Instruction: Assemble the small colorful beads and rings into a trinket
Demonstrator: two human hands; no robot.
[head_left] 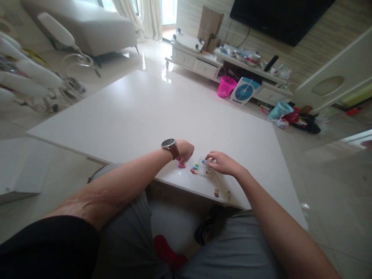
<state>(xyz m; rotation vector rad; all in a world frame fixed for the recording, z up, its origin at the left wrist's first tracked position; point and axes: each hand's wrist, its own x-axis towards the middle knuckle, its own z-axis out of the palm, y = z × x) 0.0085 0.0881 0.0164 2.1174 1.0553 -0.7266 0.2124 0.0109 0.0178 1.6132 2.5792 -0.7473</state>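
My left hand (186,150), with a watch (168,143) on its wrist, is closed and turned down at the table's near side. Its fingertips are hidden, so what they hold cannot be made out. Small pink pieces (181,165) lie just below it. My right hand (221,162) has its curved fingers on the right side of a small clear plastic box (201,169). Small coloured pieces (194,169) in green, yellow and pink sit at the box's left end. Nearer the table edge lie a yellow-and-blue cartoon figure (216,193) and a small pale piece (229,195).
The white table (174,112) stretches away in front of me. Beyond it stand a low cabinet (200,64), a pink basket (226,86), a blue-and-white fan (244,90) and a light blue basket (280,111). White chairs (31,73) are at the left.
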